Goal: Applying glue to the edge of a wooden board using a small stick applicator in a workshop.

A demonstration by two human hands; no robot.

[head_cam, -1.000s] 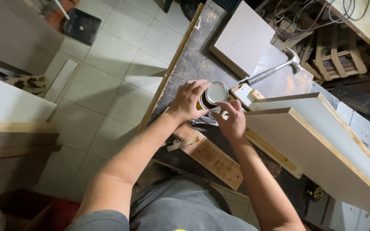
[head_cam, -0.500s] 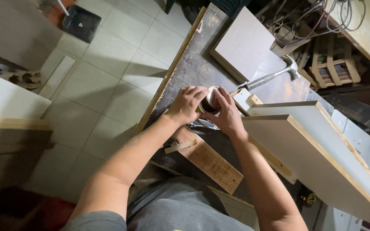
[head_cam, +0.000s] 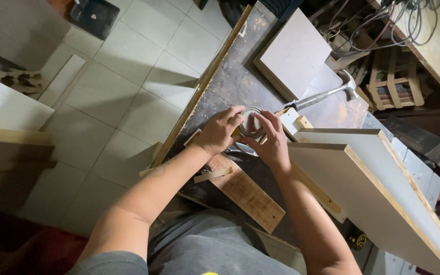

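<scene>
A small round metal can stands on the dark workbench. My left hand grips its left side. My right hand curls over its top and right side, covering most of the lid. Both hands touch the can at once. A flat metal piece peeks out on the bench just under the can, between my wrists.
A hammer lies just right of the can, head pointing away. A pale board rests at the far end of the bench. A large white wood-edged panel sits at right. A rough wooden plank lies near my body. Tiled floor is at left.
My right hand has come up over the top of the can, hiding the lid that was plainly visible a second ago. The left hand keeps its grip.
</scene>
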